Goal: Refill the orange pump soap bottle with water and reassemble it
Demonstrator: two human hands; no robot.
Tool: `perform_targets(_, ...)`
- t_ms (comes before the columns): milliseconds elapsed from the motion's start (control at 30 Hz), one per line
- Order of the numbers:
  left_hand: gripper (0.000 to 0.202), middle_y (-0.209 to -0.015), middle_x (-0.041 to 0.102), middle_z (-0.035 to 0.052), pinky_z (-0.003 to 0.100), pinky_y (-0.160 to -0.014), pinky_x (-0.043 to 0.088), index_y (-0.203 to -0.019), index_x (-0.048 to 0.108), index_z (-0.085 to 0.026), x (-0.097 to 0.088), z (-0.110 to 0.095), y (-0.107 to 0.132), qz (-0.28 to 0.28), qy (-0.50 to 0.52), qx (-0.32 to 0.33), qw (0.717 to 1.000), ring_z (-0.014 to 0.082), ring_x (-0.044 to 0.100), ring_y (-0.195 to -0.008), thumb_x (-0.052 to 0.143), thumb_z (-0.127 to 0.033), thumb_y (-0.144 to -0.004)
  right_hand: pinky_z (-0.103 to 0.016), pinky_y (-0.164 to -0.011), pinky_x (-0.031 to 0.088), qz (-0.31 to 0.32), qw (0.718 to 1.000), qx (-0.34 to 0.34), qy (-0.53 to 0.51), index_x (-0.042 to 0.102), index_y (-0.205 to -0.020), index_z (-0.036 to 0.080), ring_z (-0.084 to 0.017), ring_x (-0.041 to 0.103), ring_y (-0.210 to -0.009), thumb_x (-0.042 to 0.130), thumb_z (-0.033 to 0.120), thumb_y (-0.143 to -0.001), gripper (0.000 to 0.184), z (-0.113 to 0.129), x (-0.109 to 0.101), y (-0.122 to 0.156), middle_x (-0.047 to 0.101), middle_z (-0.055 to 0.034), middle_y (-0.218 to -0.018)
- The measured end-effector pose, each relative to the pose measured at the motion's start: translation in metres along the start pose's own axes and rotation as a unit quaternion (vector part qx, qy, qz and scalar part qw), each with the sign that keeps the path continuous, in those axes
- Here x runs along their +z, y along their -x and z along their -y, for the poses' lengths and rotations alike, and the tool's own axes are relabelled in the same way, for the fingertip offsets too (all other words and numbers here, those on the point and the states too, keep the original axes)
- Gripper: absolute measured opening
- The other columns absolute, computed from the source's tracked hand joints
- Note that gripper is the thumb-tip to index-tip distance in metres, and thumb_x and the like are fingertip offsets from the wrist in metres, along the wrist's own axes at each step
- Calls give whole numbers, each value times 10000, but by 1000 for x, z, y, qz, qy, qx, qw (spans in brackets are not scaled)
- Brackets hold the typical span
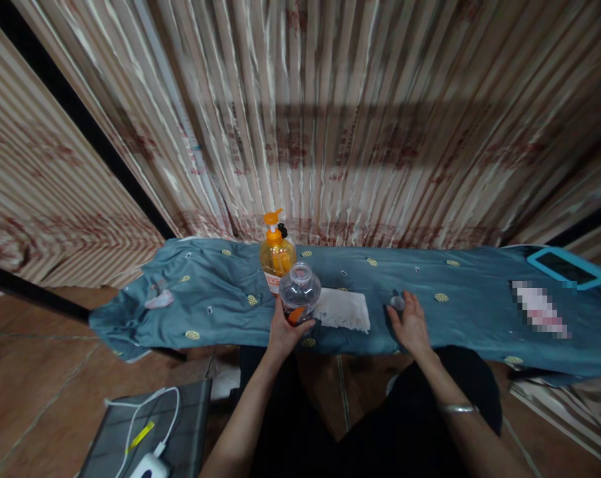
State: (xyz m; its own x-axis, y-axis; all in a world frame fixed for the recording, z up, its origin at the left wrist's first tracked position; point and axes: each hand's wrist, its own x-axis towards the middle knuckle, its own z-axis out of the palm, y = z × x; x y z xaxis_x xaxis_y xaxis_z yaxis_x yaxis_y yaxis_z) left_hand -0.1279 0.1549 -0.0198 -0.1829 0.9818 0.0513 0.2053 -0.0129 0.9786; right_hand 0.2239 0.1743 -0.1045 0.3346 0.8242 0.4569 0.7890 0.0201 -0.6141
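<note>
My left hand point(286, 330) is wrapped round a clear plastic bottle point(299, 290) with no cap on, standing at the near edge of a low table under a teal patterned cloth point(220, 292). My right hand point(410, 323) rests on the cloth with its fingers curled round a small grey bottle cap point(397, 303). Between the hands lies a white folded cloth point(343, 310). Just behind the clear bottle stands an orange pump bottle point(276, 255).
A teal-cased tablet point(568, 267) lies at the table's far right, beside a blurred flat item point(539, 309). A small pale object point(159, 300) sits at the left. On the floor, a grey box point(151, 431) carries a white charger and cable. Striped curtains hang behind.
</note>
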Motion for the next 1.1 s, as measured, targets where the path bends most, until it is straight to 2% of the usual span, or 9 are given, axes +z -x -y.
perform_targets(100,941,-1321,729,143,501,-1160,515,-1380,560,-187,0,0,1,0,13,3,1000,335,697,-1283,979,-286,-544,-660,-1195,409,10,999,-19,-30,522,-1509,229,-359,477,-1470,668,483,-991,595,27,-2,-8,486,-143,-1600)
perform_targets(200,963,-1327,724,147,483,-1162,516,-1391,548,-177,0,0,1,2,17,4,1000,331,695,-1287,984,-291,-540,-660,-1203,399,45,995,-52,-73,522,-1512,229,-357,473,-1479,653,499,-999,594,68,-2,-21,494,-144,-1597)
perform_targets(367,1032,-1375,698,163,492,-1198,479,-1426,514,-173,1,2,0,-3,22,-2,1000,343,661,-1340,993,-284,-519,-576,-1105,524,147,966,-121,-173,532,-1500,224,-297,631,-1302,653,519,-1001,592,160,7,-65,616,-134,-1460)
perform_targets(533,1004,-1352,712,148,474,-1148,518,-1394,515,-175,6,4,-2,-8,28,-1,1000,332,693,-1281,980,-251,-507,-551,-1087,546,250,918,-191,-241,534,-1496,223,-288,648,-1280,721,484,-966,620,256,27,-113,641,-128,-1423)
perform_targets(667,881,-1252,754,104,440,-1072,564,-1322,554,-191,8,5,-2,-13,28,4,1000,301,736,-1174,951,-221,-536,-545,-1088,540,295,895,-238,-235,565,-1454,207,-286,646,-1279,756,459,-943,601,314,42,-132,646,-124,-1411)
perform_targets(800,761,-1149,775,77,426,-1011,595,-1234,591,-197,8,5,-3,-14,39,12,999,282,759,-1074,929,-210,-552,-460,-959,583,328,887,-269,-183,687,-1143,174,-213,698,-1031,734,490,-955,370,344,51,-139,718,-55,-1118)
perform_targets(867,726,-1136,775,78,454,-1011,599,-1205,601,-200,8,6,-3,-17,49,16,999,289,760,-1060,924,-212,-555,-415,-884,589,339,886,-273,-157,689,-1012,171,-184,687,-912,724,509,-958,344,350,55,-141,703,-20,-979)
perform_targets(1000,752,-1123,780,62,537,-1024,602,-1223,598,-225,8,6,-4,-18,64,23,998,304,764,-1043,932,-231,-549,-395,-856,587,329,894,-267,-148,686,-1018,172,-174,680,-886,701,512,-975,343,348,58,-138,696,-16,-962)
perform_targets(1100,750,-1112,781,53,543,-1031,600,-1208,608,-224,7,7,-5,-24,60,28,998,299,764,-1032,939,-240,-535,-415,-888,588,303,902,-260,-168,691,-1064,174,-181,688,-917,703,498,-977,336,340,52,-138,706,-25,-1000)
